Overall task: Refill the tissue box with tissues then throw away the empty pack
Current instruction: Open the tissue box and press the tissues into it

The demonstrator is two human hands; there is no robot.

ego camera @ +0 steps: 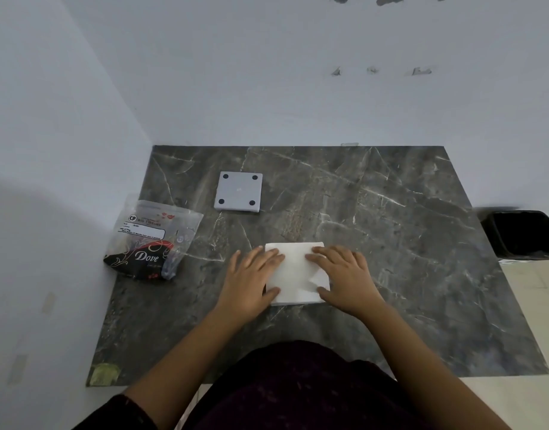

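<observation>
A white square stack of tissues (296, 273) lies flat at the centre of the dark marble counter (391, 243). The left hand (251, 274) and right hand (344, 277) press its two sides, fingers (271, 254) spread flat on top. The emptied plastic pack (152, 240) sits at left.

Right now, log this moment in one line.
left hand + right hand: flat on tissue stack | pack: left, untouched | bin: right

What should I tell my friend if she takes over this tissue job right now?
Left hand and right hand: flat on either side of the white square tissue stack on the dark marble-look table.
Grey square piece with four black feet: farther back, untouched.
Crumpled clear plastic pack: left, looks emptied.
Black bin: right, off the table.
Left: box the tissues, bin the pack.
</observation>
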